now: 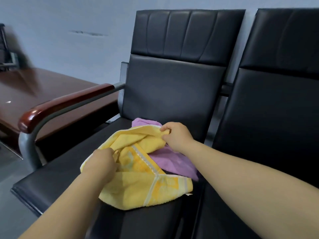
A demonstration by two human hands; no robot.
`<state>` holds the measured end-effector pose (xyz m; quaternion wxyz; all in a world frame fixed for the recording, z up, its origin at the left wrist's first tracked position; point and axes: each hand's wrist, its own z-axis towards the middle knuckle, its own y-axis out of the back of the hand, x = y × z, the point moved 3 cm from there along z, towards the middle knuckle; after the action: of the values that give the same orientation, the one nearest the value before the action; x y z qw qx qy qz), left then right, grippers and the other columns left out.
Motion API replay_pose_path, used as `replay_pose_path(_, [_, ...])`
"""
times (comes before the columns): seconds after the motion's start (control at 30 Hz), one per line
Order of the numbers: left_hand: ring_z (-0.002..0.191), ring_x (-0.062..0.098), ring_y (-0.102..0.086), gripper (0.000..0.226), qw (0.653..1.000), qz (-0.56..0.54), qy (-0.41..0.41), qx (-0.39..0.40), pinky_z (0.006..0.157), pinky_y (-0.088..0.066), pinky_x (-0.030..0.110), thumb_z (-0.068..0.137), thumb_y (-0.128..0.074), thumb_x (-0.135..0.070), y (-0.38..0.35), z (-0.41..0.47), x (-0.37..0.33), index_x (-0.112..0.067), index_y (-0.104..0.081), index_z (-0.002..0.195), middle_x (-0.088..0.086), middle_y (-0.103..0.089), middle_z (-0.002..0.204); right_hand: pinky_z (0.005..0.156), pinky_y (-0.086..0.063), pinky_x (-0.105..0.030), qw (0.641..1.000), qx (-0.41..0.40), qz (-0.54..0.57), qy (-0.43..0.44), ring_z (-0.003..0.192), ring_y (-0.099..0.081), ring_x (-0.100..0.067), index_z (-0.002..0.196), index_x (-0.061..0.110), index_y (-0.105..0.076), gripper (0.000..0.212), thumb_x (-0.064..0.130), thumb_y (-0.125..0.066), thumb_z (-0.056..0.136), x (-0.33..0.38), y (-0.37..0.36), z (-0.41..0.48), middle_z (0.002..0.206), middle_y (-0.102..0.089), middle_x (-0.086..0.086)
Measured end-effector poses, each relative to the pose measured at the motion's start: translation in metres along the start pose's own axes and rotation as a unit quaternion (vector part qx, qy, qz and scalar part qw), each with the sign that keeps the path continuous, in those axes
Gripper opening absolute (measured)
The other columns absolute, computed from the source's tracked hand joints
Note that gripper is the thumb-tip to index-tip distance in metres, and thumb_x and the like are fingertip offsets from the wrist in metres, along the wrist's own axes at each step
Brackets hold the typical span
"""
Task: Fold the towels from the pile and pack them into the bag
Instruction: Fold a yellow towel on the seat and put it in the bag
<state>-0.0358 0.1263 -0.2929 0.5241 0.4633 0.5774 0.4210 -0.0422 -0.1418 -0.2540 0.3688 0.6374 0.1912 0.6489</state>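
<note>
While the yellow towel (138, 183) lies bunched, I log it as the item in hand, judged at pick-up for folding. Next: lift, spread flat. Length roughly front-to-back, banded hem nearest the camera. Left hand (101, 163) grips its near-left edge; right hand (176, 135) pinches the far edge. Beneath: purple towel (172, 161), chair seat (60, 178). Bag unseen.

Two black padded waiting chairs stand side by side, the left chair (172, 87) and the right chair (276, 100), against a pale grey-blue wall (69, 18) that bears a dark scuff mark (88, 33). The left one has a glossy reddish-brown armrest (65, 104) on a grey metal frame (28, 144). Beyond it stands a reddish-brown wooden table (43, 87) on a grey floor (10, 169).
</note>
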Motion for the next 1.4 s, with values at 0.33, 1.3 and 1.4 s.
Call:
replay_pose_path(0.33, [0.074,0.015,-0.063,0.015,0.99,-0.105,-0.032,-0.09,0.065,-0.053,0.029,0.091,-0.063,-0.024,0.064,-0.076,-0.006,-0.031,-0.071,0.081,-0.007,-0.067,0.083,0.044,-0.047,-0.017,0.996,0.001,0.089,0.01,0.051,-0.06,-0.012,0.098,0.024,-0.074,0.03,-0.001,-0.065,0.084,0.046,0.071,-0.077,0.079,-0.074,-0.012])
replay_pose_path(1.3, [0.115,0.018,-0.055,0.038,0.883,0.033,-0.44,0.16,0.1,-0.049,0.038,0.088,-0.064,-0.05,-0.058,-0.272,-0.282,-0.044,-0.06,0.125,-0.011,-0.047,0.126,0.084,-0.046,-0.019,0.971,0.01,-0.147,-0.19,0.096,-0.06,-0.006,0.102,0.037,-0.071,0.027,0.02,-0.071,0.081,-0.225,0.237,-0.389,0.11,-0.061,0.012])
replay_pose_path(1.4, [0.131,0.025,-0.044,0.058,0.881,0.069,-0.433,0.178,0.108,-0.044,0.044,0.085,-0.065,-0.058,-0.053,-0.275,-0.273,-0.049,-0.047,0.139,-0.011,-0.035,0.148,0.105,-0.039,-0.022,0.986,0.018,-0.144,-0.075,0.115,-0.051,-0.006,0.113,0.036,-0.071,0.033,0.02,-0.066,0.084,-0.219,0.225,-0.386,0.121,-0.054,0.019])
